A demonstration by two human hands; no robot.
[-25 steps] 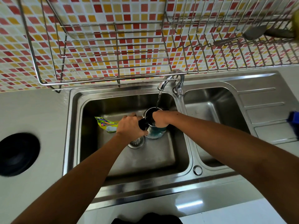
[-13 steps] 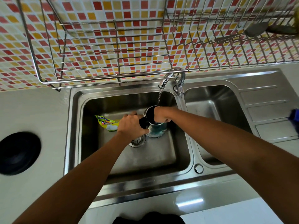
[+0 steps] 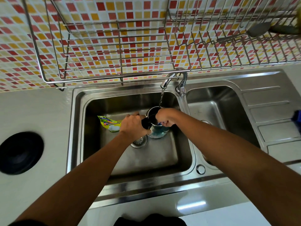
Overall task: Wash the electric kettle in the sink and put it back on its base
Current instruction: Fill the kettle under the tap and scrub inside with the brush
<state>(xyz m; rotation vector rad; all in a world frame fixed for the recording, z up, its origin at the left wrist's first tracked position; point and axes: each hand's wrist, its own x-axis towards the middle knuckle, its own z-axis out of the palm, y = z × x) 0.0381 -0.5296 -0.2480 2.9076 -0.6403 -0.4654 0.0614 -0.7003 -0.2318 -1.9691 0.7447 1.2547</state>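
The steel electric kettle (image 3: 157,132) stands upright in the left sink basin (image 3: 146,159), lid off, right under the tap (image 3: 167,81). A stream of water runs into its mouth. My left hand (image 3: 133,126) is closed around the kettle's black handle. My right hand (image 3: 164,117) is curled over the near rim, and a small blue sponge (image 3: 160,123) shows under its fingers. The round black kettle base (image 3: 19,153) lies on the counter at far left.
A green and yellow packet (image 3: 109,123) lies in the basin left of the kettle, next to the drain strainer (image 3: 138,141). The right basin (image 3: 216,108) adjoins. A wire dish rack (image 3: 118,62) hangs over the sink's back edge. A blue object (image 3: 297,119) sits on the drainboard.
My right hand has shifted slightly at the kettle's rim and the blue sponge now shows under it. The left hand keeps its hold on the handle. Water keeps running.
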